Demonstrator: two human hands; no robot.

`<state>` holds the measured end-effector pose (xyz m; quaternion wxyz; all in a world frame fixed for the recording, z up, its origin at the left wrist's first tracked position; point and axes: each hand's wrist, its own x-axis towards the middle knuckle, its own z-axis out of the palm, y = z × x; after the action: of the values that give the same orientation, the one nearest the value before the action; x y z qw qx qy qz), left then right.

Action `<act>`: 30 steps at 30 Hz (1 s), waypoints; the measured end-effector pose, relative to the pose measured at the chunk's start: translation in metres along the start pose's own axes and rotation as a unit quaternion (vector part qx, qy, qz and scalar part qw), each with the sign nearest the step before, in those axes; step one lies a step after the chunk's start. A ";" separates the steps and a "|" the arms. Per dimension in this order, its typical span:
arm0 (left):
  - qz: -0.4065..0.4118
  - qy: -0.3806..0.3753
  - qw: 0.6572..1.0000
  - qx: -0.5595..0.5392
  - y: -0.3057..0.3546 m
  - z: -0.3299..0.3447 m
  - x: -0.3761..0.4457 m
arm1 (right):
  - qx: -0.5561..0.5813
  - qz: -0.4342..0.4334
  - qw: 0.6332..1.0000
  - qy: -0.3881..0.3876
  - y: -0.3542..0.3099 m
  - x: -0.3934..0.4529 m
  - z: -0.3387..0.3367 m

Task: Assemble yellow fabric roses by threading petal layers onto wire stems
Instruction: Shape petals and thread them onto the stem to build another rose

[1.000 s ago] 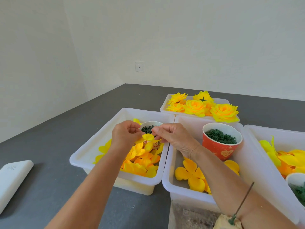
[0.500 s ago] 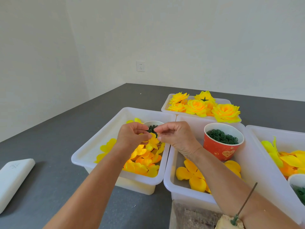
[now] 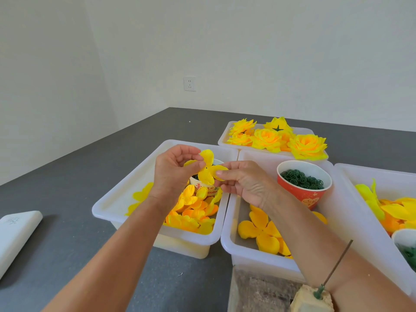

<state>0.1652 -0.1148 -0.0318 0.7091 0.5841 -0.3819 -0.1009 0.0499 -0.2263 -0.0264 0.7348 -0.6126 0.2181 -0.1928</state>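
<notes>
A small yellow petal layer (image 3: pixel 208 167) with a dark centre hole is held above the left white bin (image 3: pixel 117 199). My left hand (image 3: pixel 174 174) pinches its left side between thumb and fingers. My right hand (image 3: pixel 245 183) pinches its right petal. Below them the bin holds a pile of small yellow-orange petal layers (image 3: pixel 193 210) and a paper cup (image 3: pixel 206 188) with dark green rings. A wire stem (image 3: pixel 335 266) stands upright in a tan block (image 3: pixel 310 300) at the bottom right, beside my right forearm.
The middle bin (image 3: pixel 231 239) holds larger petal layers (image 3: pixel 261 233) and a red cup of green rings (image 3: pixel 304 181). Finished yellow roses (image 3: pixel 276 140) fill a far tray. A right bin (image 3: pixel 360 210) holds more petals. A white flat object (image 3: pixel 15 233) lies on the grey table at left.
Both hands have lifted the petal layer up out of the bin and spread it flat, so its petals and centre hole now show.
</notes>
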 end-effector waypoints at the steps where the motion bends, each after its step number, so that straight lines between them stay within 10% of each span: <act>1: -0.002 0.002 1.000 0.006 -0.001 0.000 0.000 | 0.014 0.000 1.000 0.001 -0.001 0.000 0.000; 11: -0.165 -0.075 0.983 -0.023 -0.006 -0.001 0.002 | -0.157 -0.121 0.978 0.065 0.000 -0.007 0.001; 30: -0.080 -0.015 0.997 0.001 -0.001 0.002 -0.004 | -0.110 -0.100 0.988 0.051 0.001 -0.005 0.002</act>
<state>0.1616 -0.1138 -0.0339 0.6926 0.6117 -0.3446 -0.1657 0.0467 -0.2216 -0.0261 0.6282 -0.6977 0.2128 -0.2709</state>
